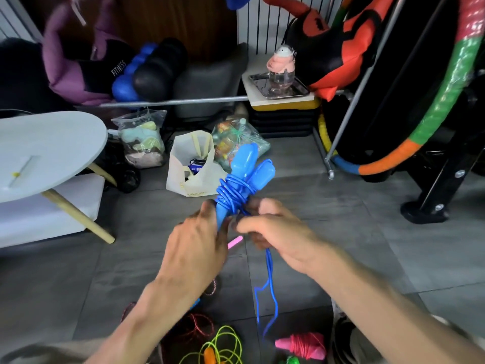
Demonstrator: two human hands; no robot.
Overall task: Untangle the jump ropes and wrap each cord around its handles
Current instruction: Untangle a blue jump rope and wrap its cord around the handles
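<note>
My left hand (195,245) grips the lower ends of two blue jump rope handles (245,166), which point up and away from me. Several turns of blue cord (232,191) wrap around their middle. My right hand (275,227) pinches the cord just beside the handles, and the loose blue cord tail (269,285) hangs from it toward the floor. On the floor near me lie a pink rope wound on its handles (304,345), a loose yellow-green cord (225,342) with an orange handle (210,355), and a red-and-white cord (199,327). A pink handle tip (235,242) shows between my hands.
A round grey table (39,153) with wooden legs stands at the left. A white tote bag (191,166) and plastic bags (141,140) sit on the grey tile floor ahead. A metal rack post (330,166) and a striped hoop (420,132) stand at the right.
</note>
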